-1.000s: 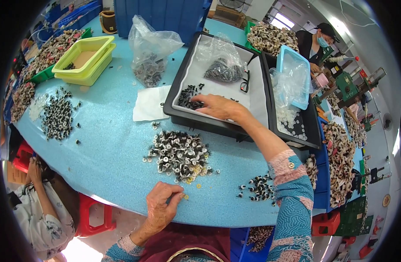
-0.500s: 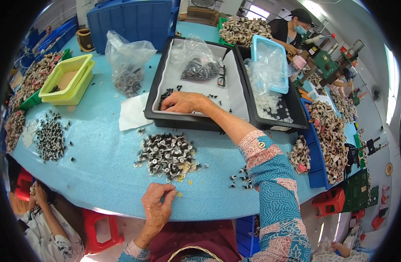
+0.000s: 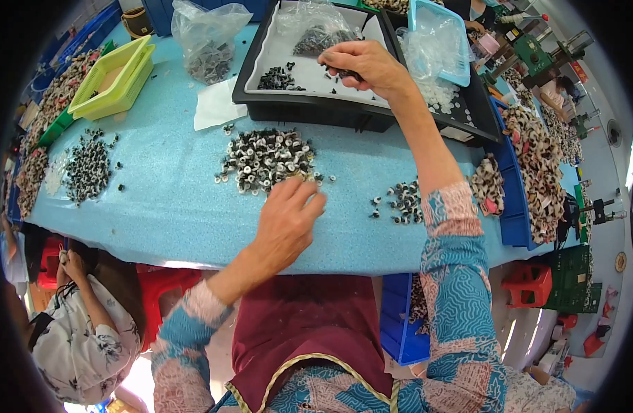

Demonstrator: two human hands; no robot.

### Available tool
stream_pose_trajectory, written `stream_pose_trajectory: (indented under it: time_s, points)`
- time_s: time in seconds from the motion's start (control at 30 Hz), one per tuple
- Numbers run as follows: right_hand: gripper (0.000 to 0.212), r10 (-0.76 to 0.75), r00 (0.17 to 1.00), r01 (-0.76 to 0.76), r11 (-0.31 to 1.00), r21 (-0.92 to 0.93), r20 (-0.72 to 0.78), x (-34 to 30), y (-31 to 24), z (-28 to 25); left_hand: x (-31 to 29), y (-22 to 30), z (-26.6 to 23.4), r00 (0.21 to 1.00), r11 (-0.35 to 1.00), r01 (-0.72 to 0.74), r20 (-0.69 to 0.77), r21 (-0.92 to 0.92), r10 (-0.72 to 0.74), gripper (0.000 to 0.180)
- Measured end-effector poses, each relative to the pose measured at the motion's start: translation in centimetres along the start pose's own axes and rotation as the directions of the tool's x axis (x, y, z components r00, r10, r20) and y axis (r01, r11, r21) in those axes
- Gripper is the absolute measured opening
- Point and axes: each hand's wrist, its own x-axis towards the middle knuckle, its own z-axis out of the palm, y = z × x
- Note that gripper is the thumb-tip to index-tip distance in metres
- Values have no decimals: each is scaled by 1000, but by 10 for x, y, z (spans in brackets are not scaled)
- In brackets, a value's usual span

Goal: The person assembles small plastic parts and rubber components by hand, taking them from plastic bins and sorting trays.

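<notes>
Head view: left hand (image 3: pixel 287 221) rests spread beside the heap of small black-and-white rings (image 3: pixel 267 158); right hand (image 3: pixel 369 65) pinches small black parts (image 3: pixel 349 73) over the black plastic tray (image 3: pixel 309 107).

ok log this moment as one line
left hand: open, at edge of black-and-white parts pile | right hand: pinching small dark parts over black tray | blue table

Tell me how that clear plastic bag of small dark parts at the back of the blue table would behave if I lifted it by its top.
The clear plastic bag is thin and crinkled, so it would likely sag rather than hold shape. The dark parts sit heaped at its bottom, so the weight would probably hang low and swing. Its top looks loosely gathered, so tipping it might spill pieces onto the blue table.
</notes>
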Motion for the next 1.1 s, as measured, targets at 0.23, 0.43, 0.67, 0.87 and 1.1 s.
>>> stream_pose_trajectory:
  time_s: [0.23, 0.43, 0.67, 0.87, 1.1]
  points:
    - [20, 62, 995, -39, 959, 282, -73, -86, 8, 14, 30, -25, 39, 918, 967, -254, 318, 12, 237, 24]
    - [15, 70, 974, -27, 980, 197, -215, -109, 53, 63, 13, -43, 25, 928, 942, -315, 246, 120, 279, 27]
    - [19, -190, 924, -13, 852, -523, -331, -97, 88, 97, 3, -46, 15, 934, 948, -286, 261, 141, 243, 20]
    - [19, -147, 947, -110, 686, -720, -284, -97, 73, 107, -4, -48, 16, 948, 955, -254, 233, 151, 215, 19]
    - [21, -43, 987, -86, 676, -732, -156, -96, 56, 94, 1, -44, 10, 944, 928, -314, 168, 199, 283, 15]
